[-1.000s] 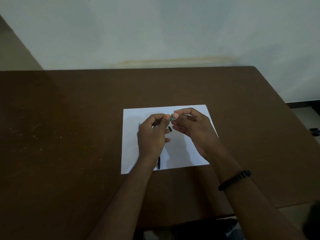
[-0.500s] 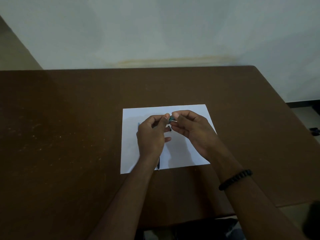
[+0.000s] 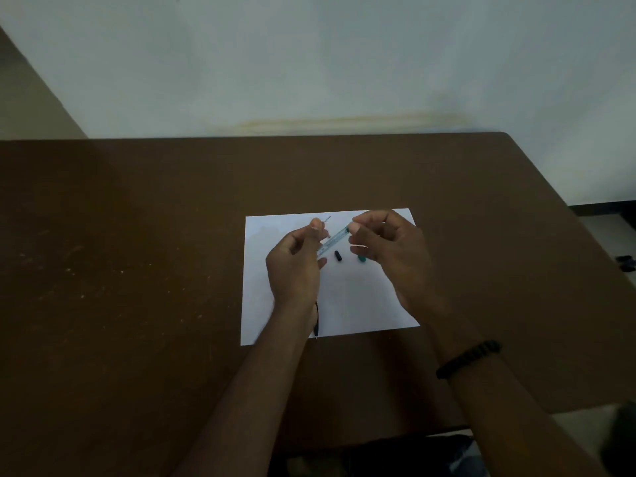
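My hands have parted since the earlier frame. My right hand (image 3: 389,256) pinches the far-right end of the clear barrel (image 3: 333,242); my left hand (image 3: 296,266) pinches the thin refill (image 3: 327,220), just left of it. The barrel's axis runs near-left to far-right above the paper (image 3: 361,304).

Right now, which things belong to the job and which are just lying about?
Job: clear barrel, thin lead, held by left hand and right hand; black cap, teal piece, black refill on the paper.
Lying about: dark objects on the floor.
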